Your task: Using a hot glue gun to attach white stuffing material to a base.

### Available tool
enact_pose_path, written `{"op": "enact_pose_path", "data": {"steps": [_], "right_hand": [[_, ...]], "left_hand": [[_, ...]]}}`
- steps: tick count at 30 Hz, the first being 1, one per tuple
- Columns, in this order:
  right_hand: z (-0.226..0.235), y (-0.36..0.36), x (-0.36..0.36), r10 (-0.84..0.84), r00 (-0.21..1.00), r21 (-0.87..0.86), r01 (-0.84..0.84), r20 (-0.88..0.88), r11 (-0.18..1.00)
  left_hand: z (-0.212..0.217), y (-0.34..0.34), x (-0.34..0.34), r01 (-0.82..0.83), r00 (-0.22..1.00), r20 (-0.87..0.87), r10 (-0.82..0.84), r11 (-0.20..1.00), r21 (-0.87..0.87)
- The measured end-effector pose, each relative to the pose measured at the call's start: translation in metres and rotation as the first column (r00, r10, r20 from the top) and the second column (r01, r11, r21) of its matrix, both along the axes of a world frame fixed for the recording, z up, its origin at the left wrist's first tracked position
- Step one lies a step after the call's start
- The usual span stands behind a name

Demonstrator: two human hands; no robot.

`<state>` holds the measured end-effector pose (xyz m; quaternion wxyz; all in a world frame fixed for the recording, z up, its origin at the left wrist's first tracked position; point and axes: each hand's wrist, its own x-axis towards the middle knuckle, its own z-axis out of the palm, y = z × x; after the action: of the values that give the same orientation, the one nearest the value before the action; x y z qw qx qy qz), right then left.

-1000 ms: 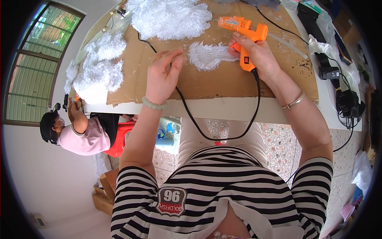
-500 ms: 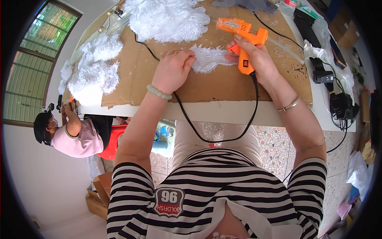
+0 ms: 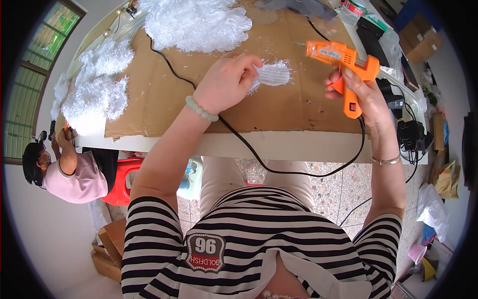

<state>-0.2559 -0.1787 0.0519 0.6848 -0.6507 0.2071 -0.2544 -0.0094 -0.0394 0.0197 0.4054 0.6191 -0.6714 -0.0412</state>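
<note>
Left hand (image 3: 226,82) pinches a white fringed piece (image 3: 273,74) lying mid-cardboard (image 3: 164,99), well back from the table edge (image 3: 279,147). Right hand (image 3: 361,94) grips an orange glue gun (image 3: 341,62) just beside it, bare cardboard between them.

shirt: black-white striped, short sleeves, chest patch | left wrist: pale green bead bracelet (image 3: 201,109) | right wrist: thin silver bangle (image 3: 386,160)

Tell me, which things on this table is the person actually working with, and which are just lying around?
In use:
left hand pressing the small white fluffy piece
right hand gripping the orange glue gun
cardboard sheet underneath

Lying about:
white fluffy piles
black adapters at the table's right edge
red stool
</note>
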Motion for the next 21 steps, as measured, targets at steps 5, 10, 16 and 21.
{"op": "enact_pose_path", "data": {"steps": [5,10,16,21], "right_hand": [[-0.011,-0.003,-0.007,-0.008,0.979,-0.170,-0.027,-0.202,0.985],[-0.020,-0.001,0.001,-0.038,0.924,-0.270,-0.071,-0.381,0.960],[-0.023,-0.002,0.008,-0.071,0.910,-0.289,-0.055,-0.409,0.956],[-0.020,-0.002,0.014,-0.077,0.861,-0.320,-0.103,-0.503,0.942]], "left_hand": [[-0.004,-0.011,0.002,0.075,0.990,0.122,-0.069,0.996,-0.041],[-0.009,-0.010,0.004,0.084,0.988,0.135,-0.077,0.995,-0.049],[-0.009,-0.010,0.005,0.081,0.988,0.138,-0.074,0.996,-0.047],[-0.010,-0.009,0.008,0.084,0.989,0.120,-0.081,0.996,-0.018]]}}
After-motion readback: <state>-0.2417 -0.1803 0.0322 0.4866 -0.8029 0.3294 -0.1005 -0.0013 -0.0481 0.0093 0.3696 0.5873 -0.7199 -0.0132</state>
